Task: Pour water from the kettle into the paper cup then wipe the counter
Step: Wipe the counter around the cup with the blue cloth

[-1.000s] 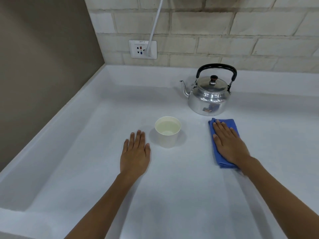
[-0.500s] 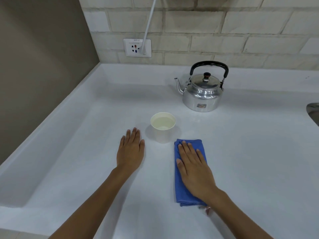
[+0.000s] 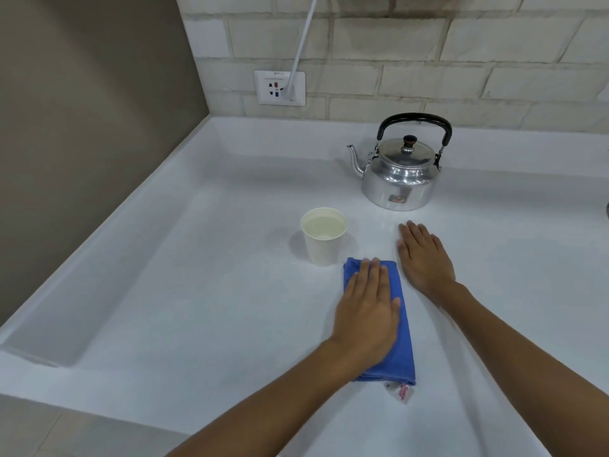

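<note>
A white paper cup (image 3: 323, 249) with water in it stands on the white counter (image 3: 214, 291). Behind it to the right sits a shiny metal kettle (image 3: 400, 179) with a black handle, spout pointing left. My left hand (image 3: 365, 311) lies flat on a folded blue cloth (image 3: 403, 341), pressing it onto the counter just in front of the cup. My right hand (image 3: 423, 258) rests flat on the bare counter, fingers apart, between the cloth and the kettle, holding nothing.
A brown wall (image 3: 82, 127) bounds the counter on the left and a brick wall stands at the back, with a socket (image 3: 279, 88) and a white cable (image 3: 301, 44) plugged in. The counter has a raised rim at left and back. A dark edge (image 3: 607, 211) shows at far right.
The cloth slid from beside the kettle to in front of the cup. My right hand left it and now lies on the bare counter; my left hand moved onto the cloth.
</note>
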